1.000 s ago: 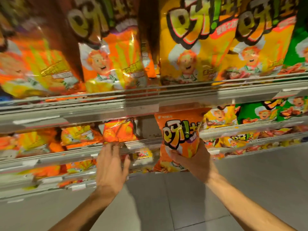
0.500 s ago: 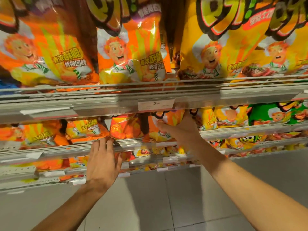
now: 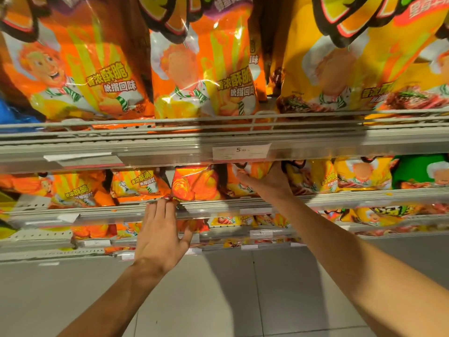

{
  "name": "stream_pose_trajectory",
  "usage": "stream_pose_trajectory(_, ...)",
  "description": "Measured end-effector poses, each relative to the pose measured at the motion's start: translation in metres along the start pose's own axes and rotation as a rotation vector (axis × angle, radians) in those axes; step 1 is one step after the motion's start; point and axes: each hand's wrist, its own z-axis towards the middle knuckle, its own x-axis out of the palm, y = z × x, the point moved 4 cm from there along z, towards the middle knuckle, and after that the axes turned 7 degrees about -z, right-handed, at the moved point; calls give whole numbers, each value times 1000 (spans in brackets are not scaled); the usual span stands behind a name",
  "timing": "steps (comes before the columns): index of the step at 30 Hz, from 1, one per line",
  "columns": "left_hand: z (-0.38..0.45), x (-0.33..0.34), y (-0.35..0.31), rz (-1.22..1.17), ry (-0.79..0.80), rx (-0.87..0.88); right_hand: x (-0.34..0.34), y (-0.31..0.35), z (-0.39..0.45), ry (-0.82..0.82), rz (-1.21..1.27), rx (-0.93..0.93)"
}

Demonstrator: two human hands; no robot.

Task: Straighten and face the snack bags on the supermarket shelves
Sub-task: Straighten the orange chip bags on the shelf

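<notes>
right hand [image 3: 267,183] grip now holds orange bag [image 3: 252,173] shelved; left hand [image 3: 159,235] stays flat.

A single wide-angle head-worn camera faces forward and slightly downward toward the supermarket shelves [image 3: 218,142], at close range within arm's reach. The upper shelf's snack bags [image 3: 201,69] fill the top of the view, the grey tiled floor [image 3: 243,300] the bottom. Both forearms enter from the lower edge.

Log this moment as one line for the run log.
right hand: grips orange snack bag on second shelf | left hand: fingers touch red-orange bag at shelf edge | step: facing bags
</notes>
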Motion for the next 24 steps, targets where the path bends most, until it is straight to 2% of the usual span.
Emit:
stream_pose_trajectory(9,-1,3,2,-60,-44,-16,-2,-4,-16,-3,-141,-2)
stream_pose_trajectory(12,-2,1,3,-116,-39,-50,-7,-1,-31,-33,-181,-59)
stream_pose_trajectory(14,-4,0,5,-169,-31,-60,-11,-1,-46,-79,-199,-105)
stream_pose_trajectory(20,-21,-9,20,-281,-98,-65,-9,-2,-99,-374,-205,-156)
stream_pose_trajectory(24,-22,-18,50,-372,-189,-150,14,10,-115,-343,-106,-180)
